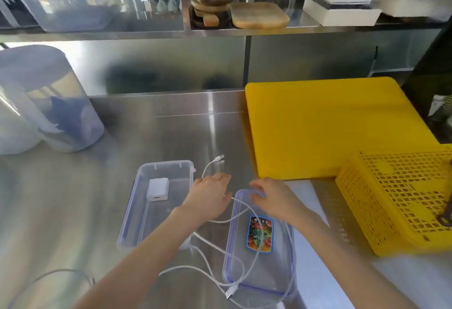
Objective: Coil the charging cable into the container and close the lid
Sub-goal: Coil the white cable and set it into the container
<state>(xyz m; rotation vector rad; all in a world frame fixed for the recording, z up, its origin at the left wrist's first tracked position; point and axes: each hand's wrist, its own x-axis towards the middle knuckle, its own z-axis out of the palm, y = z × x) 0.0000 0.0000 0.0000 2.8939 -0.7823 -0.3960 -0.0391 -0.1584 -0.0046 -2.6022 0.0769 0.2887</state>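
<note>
A clear rectangular container [137, 211] stands open on the steel counter, with a white charger block [157, 189] inside it. To its right lies the clear lid [276, 259], blue-sealed, with a colourful sticker [259, 233]. The white charging cable [208, 241] sprawls in loose loops over the lid and counter. One plug [220, 157] points away beyond my fingers and the other plug [230, 292] rests at the lid's near edge. My left hand [210, 198] closes over the cable between container and lid. My right hand [271, 198] curls its fingers on the lid's far rim.
A yellow cutting board [330, 125] lies at the back right, and a yellow perforated basket [401, 198] overlaps its near corner. Big clear jars [56, 103] stand at the left. A grey cable [61, 270] curves at the lower left. A shelf with wooden boards [259, 16] runs overhead.
</note>
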